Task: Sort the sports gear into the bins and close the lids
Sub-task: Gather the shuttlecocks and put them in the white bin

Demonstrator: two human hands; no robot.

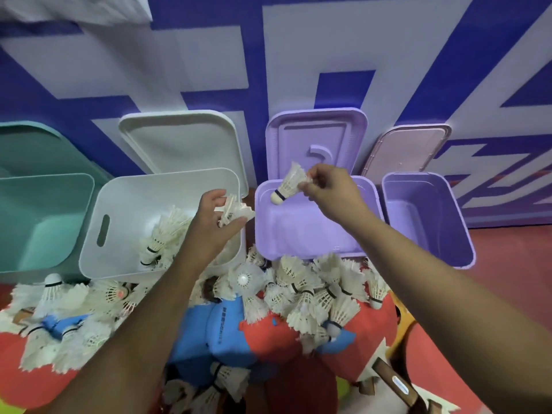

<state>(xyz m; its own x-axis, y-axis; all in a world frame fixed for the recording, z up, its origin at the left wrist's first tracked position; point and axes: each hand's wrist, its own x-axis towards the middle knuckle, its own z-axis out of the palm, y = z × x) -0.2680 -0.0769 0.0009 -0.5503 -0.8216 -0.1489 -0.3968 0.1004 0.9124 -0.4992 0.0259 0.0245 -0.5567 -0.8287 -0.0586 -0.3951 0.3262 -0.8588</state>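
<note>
Well, far left sat the green bin [44, 222], lid up. Next came the white bin [119, 204] with some shuttlecocks [158, 237] inside. Your left hand [215, 216] was curled round a feathered shuttlecock [236, 209] above its right edge. Your right hand [328, 189] pinched another shuttlecock [288, 183], cork end down, over the purple bin [298, 231]. A second purple bin [427, 216] stood rightmost. A big pile of shuttlecocks [304, 297] lay in front.

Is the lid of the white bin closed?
No, the white lid stands open behind the white bin, whose shuttlecocks show inside.
</note>
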